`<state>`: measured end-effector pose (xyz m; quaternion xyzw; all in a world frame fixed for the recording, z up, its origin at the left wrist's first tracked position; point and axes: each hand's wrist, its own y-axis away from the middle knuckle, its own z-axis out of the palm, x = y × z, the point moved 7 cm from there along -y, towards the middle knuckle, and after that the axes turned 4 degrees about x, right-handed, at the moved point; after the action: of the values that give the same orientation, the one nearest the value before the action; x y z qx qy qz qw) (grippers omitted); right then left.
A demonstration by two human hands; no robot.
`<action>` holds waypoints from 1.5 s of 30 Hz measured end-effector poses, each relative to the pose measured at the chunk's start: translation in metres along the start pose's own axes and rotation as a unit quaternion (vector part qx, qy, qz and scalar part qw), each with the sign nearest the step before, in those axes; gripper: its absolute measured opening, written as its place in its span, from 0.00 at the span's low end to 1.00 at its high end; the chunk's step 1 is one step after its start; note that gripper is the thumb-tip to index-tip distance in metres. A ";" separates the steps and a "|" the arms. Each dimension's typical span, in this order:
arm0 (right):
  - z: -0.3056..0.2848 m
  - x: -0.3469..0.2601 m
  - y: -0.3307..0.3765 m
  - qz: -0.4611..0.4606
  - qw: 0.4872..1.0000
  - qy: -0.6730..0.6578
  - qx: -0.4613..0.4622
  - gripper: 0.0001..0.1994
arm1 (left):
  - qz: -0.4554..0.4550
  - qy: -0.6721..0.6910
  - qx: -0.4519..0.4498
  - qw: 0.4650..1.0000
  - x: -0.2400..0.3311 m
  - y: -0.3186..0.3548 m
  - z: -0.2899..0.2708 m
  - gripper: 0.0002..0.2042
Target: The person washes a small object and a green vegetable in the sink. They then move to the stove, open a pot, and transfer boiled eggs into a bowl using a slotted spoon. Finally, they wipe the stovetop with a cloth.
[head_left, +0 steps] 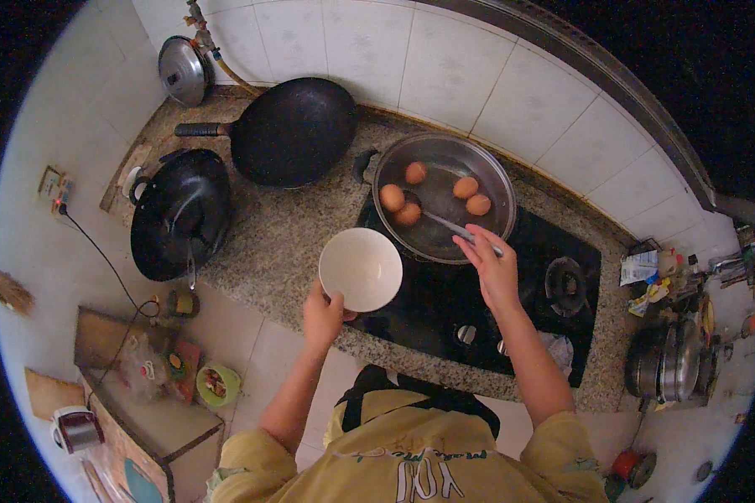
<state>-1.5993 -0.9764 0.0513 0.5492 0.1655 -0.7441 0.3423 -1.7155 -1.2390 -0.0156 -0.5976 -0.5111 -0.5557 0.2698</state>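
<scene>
My left hand [323,314] grips the near rim of an empty white bowl [361,268], held over the counter edge beside the stove. My right hand [491,264] holds the handle of a metal ladle [453,226] that reaches into a steel pot [499,180] of water on the black gas stove [428,310]. Several brown eggs [466,187] lie in the water; the ladle's bowl sits under the egg [408,214] nearest the white bowl.
A black wok [298,130] with a handle and a second dark wok [176,214] holding a utensil stand on the granite counter [268,243] to the left. A metal lid [182,71] hangs on the tiled wall. Stacked steel pots [667,360] sit far right; a low table [143,394] lies lower left.
</scene>
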 end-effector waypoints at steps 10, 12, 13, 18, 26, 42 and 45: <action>-0.003 -0.004 0.013 -0.006 0.998 -0.047 0.032 0.14 | 0.011 0.026 0.023 0.999 0.022 -0.017 -0.002 0.18; -0.002 -0.004 0.019 -0.003 0.998 -0.052 0.038 0.14 | -0.005 0.048 0.028 0.998 0.024 -0.019 -0.003 0.17; 0.000 -0.007 0.022 -0.005 0.998 -0.053 0.046 0.14 | -0.013 0.058 0.031 0.998 0.025 -0.020 -0.004 0.17; -0.001 -0.011 0.030 -0.002 0.996 -0.055 0.070 0.14 | 0.010 0.020 0.046 0.999 0.037 -0.030 -0.014 0.17; -0.012 0.000 0.017 0.006 0.993 -0.098 0.062 0.14 | 0.076 -0.070 0.045 0.994 0.084 -0.049 -0.034 0.16; -0.007 0.007 -0.007 0.018 0.991 -0.124 0.038 0.14 | 0.069 -0.089 0.032 0.993 0.105 -0.069 -0.044 0.14; -0.005 0.009 -0.013 0.021 0.991 -0.128 0.026 0.14 | 0.059 -0.079 0.034 0.995 0.103 -0.070 -0.049 0.13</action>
<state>-1.6064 -0.9667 0.0396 0.4613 0.0890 -0.8053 0.3617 -1.8133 -1.2274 0.0758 -0.6591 -0.5136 -0.4721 0.2811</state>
